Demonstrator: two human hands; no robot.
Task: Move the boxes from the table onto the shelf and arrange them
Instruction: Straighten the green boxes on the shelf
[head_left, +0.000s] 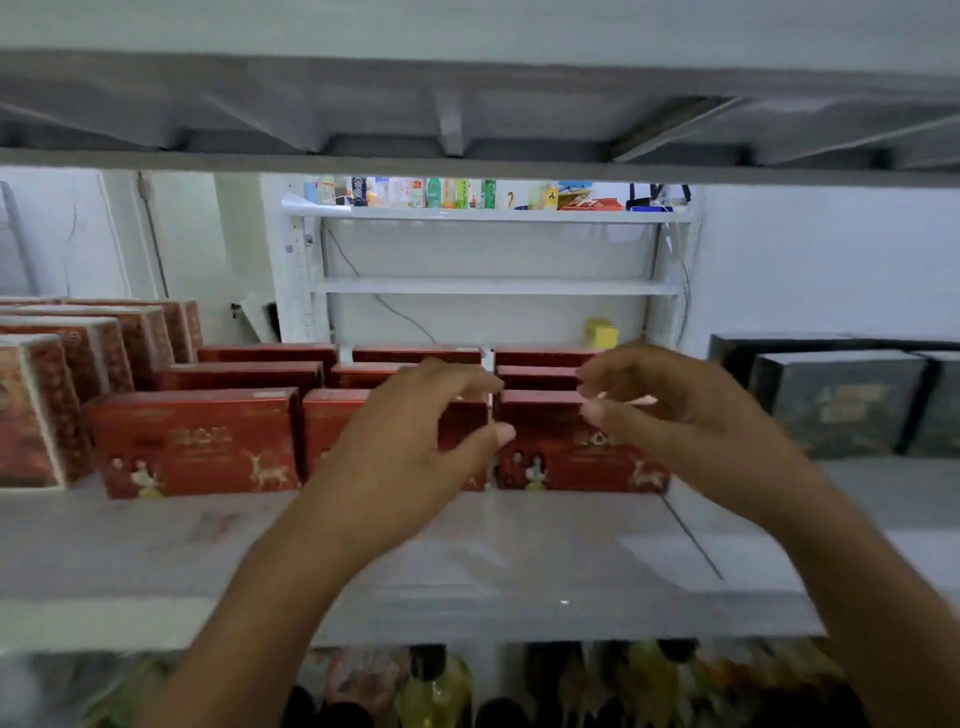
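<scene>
Already done: nine red boxes up on the shelf, set in three rows of three, from near to far.
Near row: left box, middle box and right box, side by side, picture sides facing near, with a thin gap between middle and right.
Rows behind: only the red tops showing, lined up well with the near row.
Left hand: raised in front of the middle box of the near row; fingers softly bent, thumb pointing right; gripping nothing, as far as can be seen.
Right hand: raised in front of the right box of the near row; fingers softly bent toward the left, thumb under them; gripping nothing either. Touching the box or not: too blurry to tell.
Step now: most likely a last small tidy of the near row, judging by both hands close to the gap.
Left to do: cannot tell. Table out of view, so no way to count boxes waiting there.
Room left: bare shelf along the near edge, plus a strip to the right of the red boxes.
Neighbours: patterned boxes just left of the red ones; dark boxes well to the right.
Far behind: white rack with small packs on top and one yellow box.
Below: bottles, blurry.
</scene>
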